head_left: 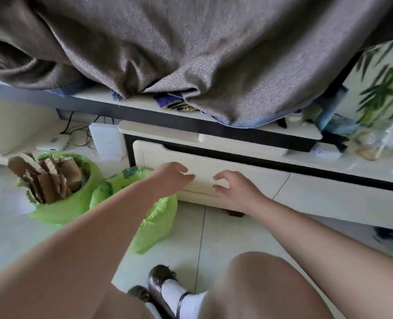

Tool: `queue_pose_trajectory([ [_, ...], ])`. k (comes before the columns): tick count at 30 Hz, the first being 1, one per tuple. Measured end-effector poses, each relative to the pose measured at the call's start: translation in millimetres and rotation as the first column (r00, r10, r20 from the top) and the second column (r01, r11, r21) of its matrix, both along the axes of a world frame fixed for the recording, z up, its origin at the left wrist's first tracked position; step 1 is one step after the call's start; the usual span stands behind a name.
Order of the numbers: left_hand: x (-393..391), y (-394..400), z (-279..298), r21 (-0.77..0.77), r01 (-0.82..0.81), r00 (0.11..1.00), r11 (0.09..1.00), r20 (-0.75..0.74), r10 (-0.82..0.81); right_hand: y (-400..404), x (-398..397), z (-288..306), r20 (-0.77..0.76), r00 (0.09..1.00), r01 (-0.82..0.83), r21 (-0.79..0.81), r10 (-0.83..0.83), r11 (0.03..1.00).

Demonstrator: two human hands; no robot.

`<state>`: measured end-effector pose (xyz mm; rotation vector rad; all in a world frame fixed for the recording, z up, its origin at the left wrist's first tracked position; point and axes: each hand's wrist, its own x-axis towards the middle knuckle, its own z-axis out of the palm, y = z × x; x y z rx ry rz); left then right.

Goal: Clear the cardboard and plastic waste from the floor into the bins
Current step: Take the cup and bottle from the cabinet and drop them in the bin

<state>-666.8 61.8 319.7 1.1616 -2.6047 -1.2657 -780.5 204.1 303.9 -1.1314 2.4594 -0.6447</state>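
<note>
Two bins lined with green plastic bags stand on the tiled floor at the left. The far left bin (59, 208) is stuffed with torn brown cardboard pieces (50, 178). The second bin (158, 224) stands to its right, mostly hidden behind my left forearm. My left hand (172, 174) hovers above that bin with fingers relaxed, holding nothing. My right hand (234, 189) is in front of the cream drawer front (248, 178), fingers loosely spread and empty.
A low cream cabinet (329, 199) runs across the view with a grey-brown curtain (191, 54) draped over its top. White devices and cables (76, 134) sit in the shelf at the left. My knee and dark shoes (161, 282) are at the bottom.
</note>
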Motion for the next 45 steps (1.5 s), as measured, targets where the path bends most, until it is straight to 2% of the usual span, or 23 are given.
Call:
queue_pose_trajectory([
  [3,-13.2,23.3,12.6,0.018,-0.008,0.996,1.0,-0.088,0.01,30.4,-10.6,17.1,0.052,0.989,0.141,-0.048,-0.138,0.989],
  [8,-39.2,51.2,31.0,0.064,0.078,0.975,0.995,-0.214,-0.062,63.2,-38.5,42.3,0.068,0.959,0.281,-0.132,-0.275,0.951],
  [14,-92.8,95.5,33.8,0.161,0.164,0.959,0.973,-0.255,-0.12,111.8,-77.3,37.4,0.117,0.919,0.393,-0.217,-0.376,0.894],
  [26,-287.5,217.2,12.9,0.22,0.424,0.886,0.879,-0.301,-0.352,268.7,-240.2,2.3,0.167,0.713,0.695,-0.302,-0.681,0.653],
  [33,-390.4,255.1,11.8,0.186,0.418,0.865,0.889,-0.382,-0.326,327.6,-330.0,0.6,0.244,0.619,0.769,-0.383,-0.746,0.512],
  [37,-432.2,270.0,7.3,0.235,0.398,0.866,0.887,-0.414,-0.279,347.4,-372.5,1.3,0.286,0.586,0.793,-0.393,-0.758,0.465],
  [42,-471.9,283.9,1.0,0.248,0.337,0.888,0.908,-0.405,-0.219,359.8,-415.3,3.3,0.336,0.579,0.802,-0.394,-0.742,0.448],
  [45,-492.4,291.2,-2.9,0.226,0.285,0.903,0.932,-0.39,-0.181,363.1,-438.9,6.0,0.348,0.623,0.774,-0.403,-0.7,0.488],
])
